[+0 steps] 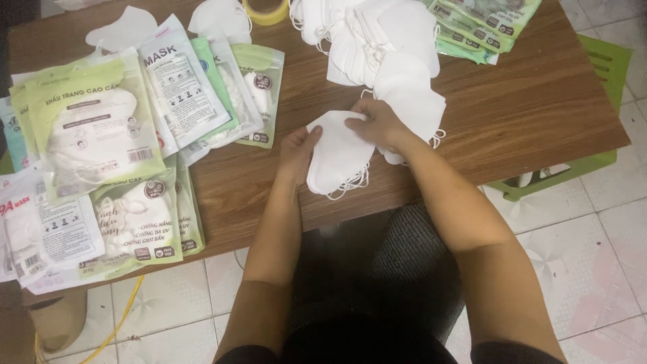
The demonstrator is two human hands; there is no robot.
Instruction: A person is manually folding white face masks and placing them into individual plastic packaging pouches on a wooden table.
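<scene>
Both my hands hold a small stack of white folded face masks (pixel 337 156) over the near edge of the wooden table (pixel 526 101). My left hand (pixel 296 149) grips the stack's left side. My right hand (pixel 379 123) pinches its top right corner. Elastic ear loops dangle below the stack. Just behind my right hand lies a loose pile of white masks (pixel 387 47), reaching to the table's far edge.
Packed masks in green and white plastic pouches (pixel 101 141) cover the table's left part. More green pouches (pixel 482 23) sit at the far right. A yellow tape roll (pixel 266 10) lies at the far edge. A green plastic stool (pixel 603 74) stands right of the table on the tiled floor.
</scene>
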